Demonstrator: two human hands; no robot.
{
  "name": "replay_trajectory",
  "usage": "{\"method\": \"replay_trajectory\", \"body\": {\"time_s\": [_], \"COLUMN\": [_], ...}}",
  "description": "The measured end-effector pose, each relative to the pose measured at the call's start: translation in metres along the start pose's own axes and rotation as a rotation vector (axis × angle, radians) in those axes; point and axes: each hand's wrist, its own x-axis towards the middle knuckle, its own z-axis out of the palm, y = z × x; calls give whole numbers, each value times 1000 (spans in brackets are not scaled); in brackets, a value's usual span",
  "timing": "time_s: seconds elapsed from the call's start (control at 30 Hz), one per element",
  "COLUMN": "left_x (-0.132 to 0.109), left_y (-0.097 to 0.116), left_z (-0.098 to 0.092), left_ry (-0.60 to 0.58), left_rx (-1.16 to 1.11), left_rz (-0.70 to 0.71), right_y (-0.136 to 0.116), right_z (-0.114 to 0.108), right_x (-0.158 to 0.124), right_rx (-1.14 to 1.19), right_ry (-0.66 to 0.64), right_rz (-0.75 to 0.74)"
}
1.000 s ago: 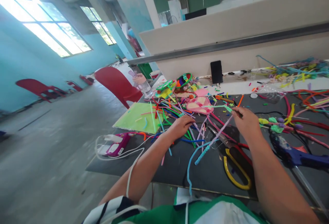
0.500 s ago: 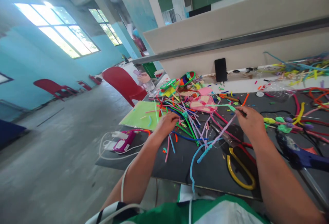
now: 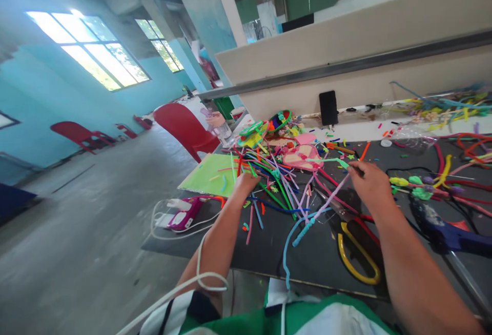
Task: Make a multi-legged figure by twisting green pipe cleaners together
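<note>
Lilac stem [image 3: 326, 199]: thin, fuzzy, slanting from far right to near left over the dark table [image 3: 265, 253], its near end wrapped in light blue. Far tip pinched in right hand [image 3: 369, 183], thumb and forefinger closed tight on it, other fingers curled. Left hand [image 3: 246, 182] palm down, fingertips buried in the pile [image 3: 279, 173] of mixed-colour stems left of centre; whether they grip one cannot be told. Yellow-handled scissors [image 3: 357, 260] lie under the right forearm, blue glue gun [image 3: 448, 230] to its right
</note>
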Motion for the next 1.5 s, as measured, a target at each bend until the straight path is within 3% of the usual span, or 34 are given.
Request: {"method": "replay_trajectory", "body": {"time_s": [0.1,0.2,0.27,0.33,0.4,0.47,0.57,0.63,0.77,0.9,1.0,1.07,1.2,1.27,1.43,1.5], "left_x": [-5,-14,-21,-29,-37,-44,-50,-51,-51,-54,-65,-73,-74,-68,-55,-51], "left_y": [11,29,49,77,112,147,192,212,223,219,221,223,225,226,228,228], "left_z": [-7,-34,-55,-72,-77,-71,-46,-28,-3,4,3,5,23,38,68,74], "left_ry": [91,110,125,164,156,127,186,200,172,176,226,194,-68,-188,-562,-634], "left_rx": [-211,-457,-945,-1150,-1059,-747,-215,48,307,241,34,-49,-26,-131,-820,-1007], "left_rz": [-69,-51,-43,83,292,506,815,907,1012,1080,1024,930,763,707,372,243], "right_y": [0,-2,-3,-4,-4,-5,-9,-14,-25,-29,-25,-21,-15,-15,-22,-24], "right_z": [0,0,0,0,1,2,0,-4,-18,-27,-25,-21,-16,-16,-21,-21], "right_x": [0,0,-1,-1,-1,0,1,0,-3,-4,-3,-2,1,1,0,0], "right_rx": [-2,26,63,105,144,174,236,334,659,767,818,886,964,997,1109,1130], "right_ry": [8,7,20,42,57,55,24,-20,-146,-149,-77,-22,52,48,2,-12], "right_rz": [-2,-3,-18,-21,-8,-2,-9,5,-55,-30,99,205,344,354,292,261]}}
